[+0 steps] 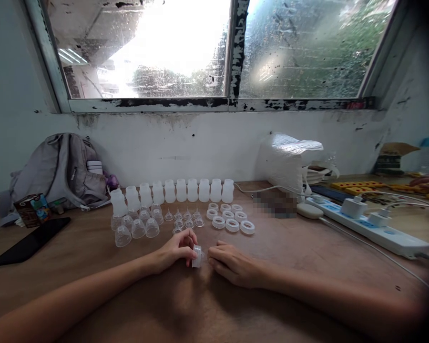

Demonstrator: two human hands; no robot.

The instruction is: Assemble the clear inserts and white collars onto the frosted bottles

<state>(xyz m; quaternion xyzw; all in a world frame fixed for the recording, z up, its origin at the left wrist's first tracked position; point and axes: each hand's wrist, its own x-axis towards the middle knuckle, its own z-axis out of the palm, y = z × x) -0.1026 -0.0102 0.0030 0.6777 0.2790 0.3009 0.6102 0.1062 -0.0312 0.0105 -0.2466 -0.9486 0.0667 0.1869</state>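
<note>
"So, why is the translucent ring [196,257] held sideways?"

"Pinched in the left hand [177,249], it turns its clear tip toward the right hand [236,265], likely for easy access. Whether those curled fingers grip it, I cannot tell."

"And the rows?"

"Bottles [181,191] stand behind clear cups [138,229], pointed pieces [188,223] and loose rings [232,226], apparently sorted by kind for reach."

Brown table [153,305]: row of white bottles [180,190] at back; clear domed caps [138,228], nipples [188,223], white rings [232,225] in front; black phone [31,241], grey backpack [66,166], white power strip [389,233].
</note>
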